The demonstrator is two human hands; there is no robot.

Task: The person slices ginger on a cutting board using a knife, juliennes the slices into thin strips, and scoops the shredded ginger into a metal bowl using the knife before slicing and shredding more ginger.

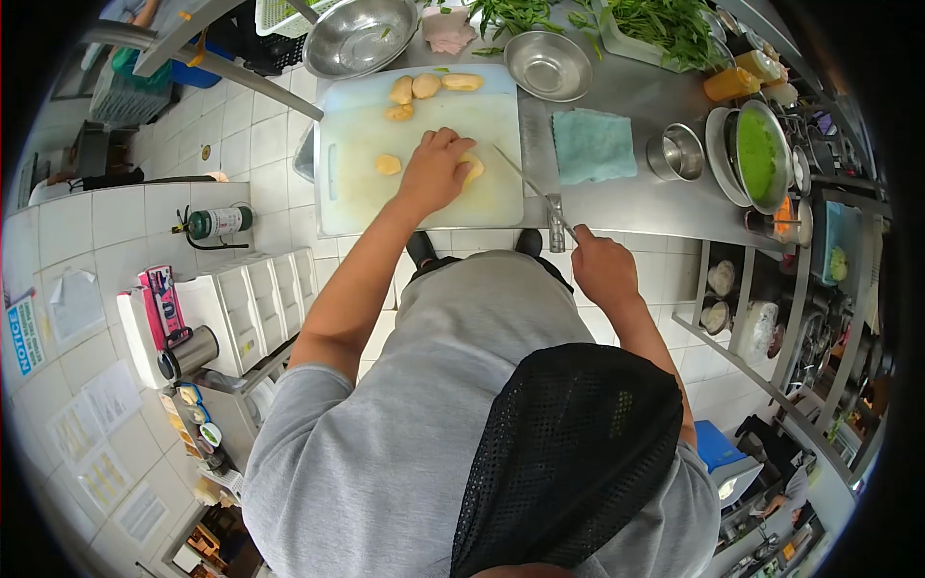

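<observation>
On a white cutting board (pixel 356 207), my left hand (pixel 436 173) rests with its fingers against a pale yellow peeled piece (pixel 473 170). My right hand (pixel 604 267) is closed round the handle of a long knife (pixel 528 180). The blade points up and left, its tip just right of the held piece and apart from it. Another yellow piece (pixel 387 165) lies left of my left hand. Several similar pieces sit at the board's far side, among them a round one (pixel 426 86) and a long one (pixel 462 82).
A folded teal cloth (pixel 594 146) lies right of the board, near a small metal pot (pixel 675 152). Metal bowls (pixel 547 66) (pixel 361 37) and a tray of leafy greens (pixel 665 29) stand beyond. A bowl of green contents (pixel 761 156) is at the right.
</observation>
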